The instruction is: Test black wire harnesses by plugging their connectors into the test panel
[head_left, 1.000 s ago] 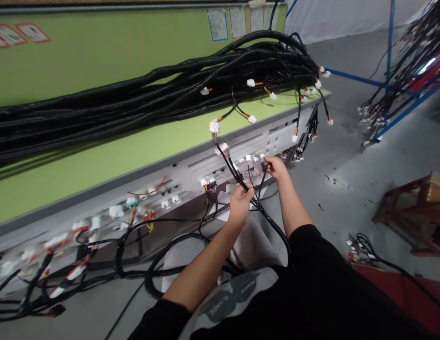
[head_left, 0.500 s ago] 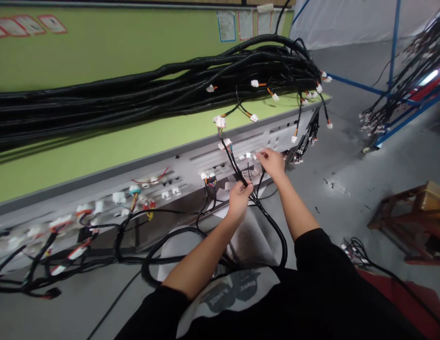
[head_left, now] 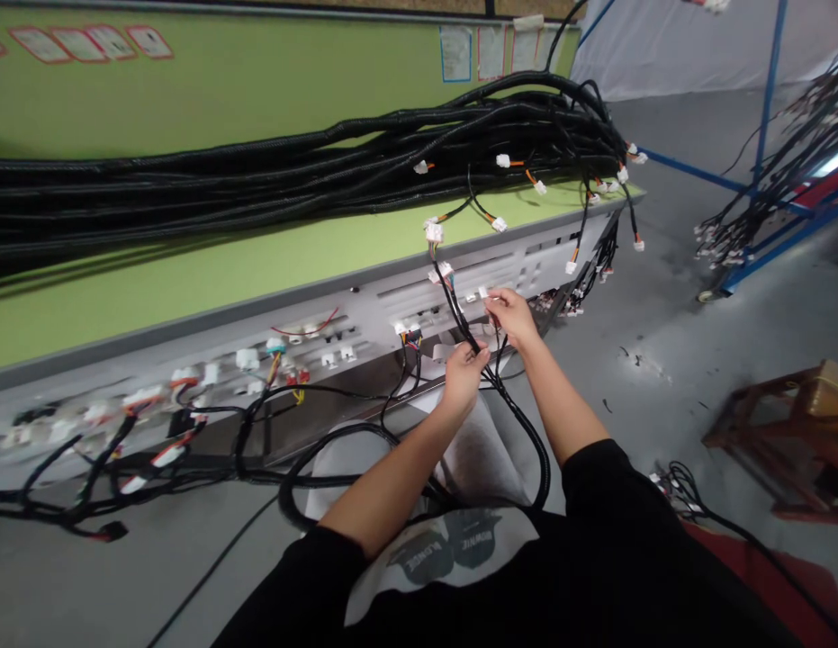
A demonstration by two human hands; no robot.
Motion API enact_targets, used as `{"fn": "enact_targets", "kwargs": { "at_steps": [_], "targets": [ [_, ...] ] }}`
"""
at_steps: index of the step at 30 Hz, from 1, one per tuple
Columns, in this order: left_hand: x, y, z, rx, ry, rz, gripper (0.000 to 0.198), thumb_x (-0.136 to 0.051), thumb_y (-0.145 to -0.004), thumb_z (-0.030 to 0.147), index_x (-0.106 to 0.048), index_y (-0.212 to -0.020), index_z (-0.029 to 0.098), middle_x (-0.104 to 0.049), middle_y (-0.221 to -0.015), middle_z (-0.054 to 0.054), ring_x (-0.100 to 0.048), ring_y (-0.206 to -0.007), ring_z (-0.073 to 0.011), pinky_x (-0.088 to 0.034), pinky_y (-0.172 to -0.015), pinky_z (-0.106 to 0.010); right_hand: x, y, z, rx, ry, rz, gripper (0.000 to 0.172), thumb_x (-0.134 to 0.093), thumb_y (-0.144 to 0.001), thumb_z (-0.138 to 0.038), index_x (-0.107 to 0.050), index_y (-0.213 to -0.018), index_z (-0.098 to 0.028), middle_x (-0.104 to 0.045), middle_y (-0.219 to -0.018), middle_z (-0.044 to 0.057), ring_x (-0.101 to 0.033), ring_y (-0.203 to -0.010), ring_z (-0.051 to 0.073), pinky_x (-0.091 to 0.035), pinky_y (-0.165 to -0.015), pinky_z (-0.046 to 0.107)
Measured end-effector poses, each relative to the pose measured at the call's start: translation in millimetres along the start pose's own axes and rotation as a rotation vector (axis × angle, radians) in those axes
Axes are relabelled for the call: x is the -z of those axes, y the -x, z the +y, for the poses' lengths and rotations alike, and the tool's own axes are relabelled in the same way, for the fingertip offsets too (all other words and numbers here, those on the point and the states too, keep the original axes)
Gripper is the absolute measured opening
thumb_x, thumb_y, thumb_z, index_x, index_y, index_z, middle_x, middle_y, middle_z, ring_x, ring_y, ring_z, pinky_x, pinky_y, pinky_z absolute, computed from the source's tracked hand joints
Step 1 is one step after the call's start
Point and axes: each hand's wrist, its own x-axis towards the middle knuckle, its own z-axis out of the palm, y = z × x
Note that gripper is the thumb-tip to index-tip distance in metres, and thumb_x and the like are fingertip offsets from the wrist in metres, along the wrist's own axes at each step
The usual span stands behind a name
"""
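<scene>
My left hand [head_left: 464, 376] is closed round a bundle of thin black wire branches [head_left: 467, 331] of a wire harness, in front of the grey panel. White connectors [head_left: 434, 232] sit at the upper ends of these branches, by the bench edge. To the right, my right hand [head_left: 513, 317] pinches a small white connector [head_left: 484, 292] close to the panel face; the fingers partly cover it. Below my hands the branches join a thick black sleeved cable [head_left: 536, 450] that loops down toward my lap.
Long black harnesses [head_left: 256, 189] lie across the green bench top [head_left: 256, 270]. Several plugged connectors [head_left: 185, 376] line the grey panel [head_left: 364, 310] at left. A blue rack [head_left: 762, 99] with hanging harnesses stands at right, near a wooden stool [head_left: 783, 423].
The view has shifted slightly, so the bench appears further right. My right hand has moved a little left along the panel, its fingers now at the white connector. My left hand keeps its hold.
</scene>
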Motion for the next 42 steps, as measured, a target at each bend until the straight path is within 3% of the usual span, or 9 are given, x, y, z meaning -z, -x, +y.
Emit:
{"fn": "enact_targets", "kwargs": {
  "at_steps": [4,8,13,17,21,30,37,42],
  "targets": [
    [-1.1,1,2,0.003,0.013,-0.014,0.017,-0.07,-0.06,0.018,-0.062,-0.075,0.014,-0.06,-0.072,0.0,-0.053,-0.069,-0.0114,-0.04,-0.069,-0.024,-7,-1,-1,0.164,0.473,0.018,0.014,-0.062,-0.07,-0.021,-0.066,-0.083,-0.018,-0.065,-0.075,0.001,-0.059,-0.074,0.017,-0.046,-0.076,0.03],
    [-1.5,1,5,0.001,0.016,-0.016,0.015,-0.068,-0.061,0.016,-0.062,-0.075,0.014,-0.061,-0.073,-0.001,-0.054,-0.071,-0.012,-0.041,-0.071,-0.025,-16,-2,0,0.19,0.588,0.046,0.014,-0.059,-0.072,-0.019,-0.067,-0.083,-0.016,-0.067,-0.079,0.004,-0.061,-0.078,0.019,-0.046,-0.08,0.032],
    [-0.6,1,6,-0.009,-0.006,-0.025,0.014,-0.068,-0.062,0.015,-0.063,-0.075,0.014,-0.06,-0.073,-0.001,-0.053,-0.071,-0.0121,-0.04,-0.071,-0.025,-19,-6,12,0.155,0.416,0.055,0.01,-0.056,-0.074,-0.022,-0.063,-0.08,-0.018,-0.063,-0.065,0.0,-0.061,-0.066,0.017,-0.048,-0.076,0.032],
    [-0.3,1,5,-0.011,-0.018,-0.025,0.011,-0.067,-0.063,0.014,-0.062,-0.074,0.014,-0.059,-0.07,0.0,-0.052,-0.069,-0.0114,-0.04,-0.07,-0.024,-20,-7,17,0.043,0.164,0.021,0.004,-0.057,-0.073,-0.019,-0.058,-0.077,-0.02,-0.058,-0.055,-0.005,-0.057,-0.05,0.013,-0.049,-0.056,0.026],
    [-0.5,1,6,0.008,-0.019,-0.03,0.01,-0.066,-0.065,0.014,-0.062,-0.074,0.014,-0.059,-0.069,0.0,-0.051,-0.067,-0.0111,-0.04,-0.068,-0.024,-23,-3,9,-0.08,-0.064,0.017,0.008,-0.056,-0.073,-0.011,-0.055,-0.076,-0.018,-0.06,-0.057,-0.004,-0.059,-0.048,0.011,-0.046,-0.044,0.02],
    [-0.5,0,4,0.003,0.0,-0.047,0.012,-0.066,-0.063,0.014,-0.062,-0.074,0.014,-0.06,-0.07,0.0,-0.052,-0.067,-0.0108,-0.04,-0.067,-0.023,-27,0,-3,-0.312,-0.384,0.039,0.014,-0.06,-0.071,-0.003,-0.054,-0.073,-0.016,-0.061,-0.051,-0.003,-0.057,-0.045,0.008,-0.05,-0.044,0.017],
    [2.0,-1,3,-0.014,-0.025,-0.054,0.013,-0.068,-0.063,0.016,-0.063,-0.075,0.014,-0.06,-0.07,0.0,-0.053,-0.067,-0.0114,-0.041,-0.07,-0.025,-31,2,-3,-0.309,-0.429,0.038,0.016,-0.062,-0.07,-0.002,-0.054,-0.066,-0.015,-0.058,-0.048,-0.003,-0.055,-0.044,0.007,-0.05,-0.044,0.016],
    [3.1,-1,5,-0.018,-0.014,-0.052,0.012,-0.068,-0.063,0.016,-0.063,-0.073,0.014,-0.059,-0.069,0.0,-0.052,-0.067,-0.0111,-0.041,-0.07,-0.025,-34,5,-2,-0.289,-0.406,0.128,0.016,-0.062,-0.071,-0.002,-0.053,-0.07,-0.016,-0.061,-0.051,-0.004,-0.058,-0.045,0.008,-0.05,-0.045,0.017]
  ]
}}
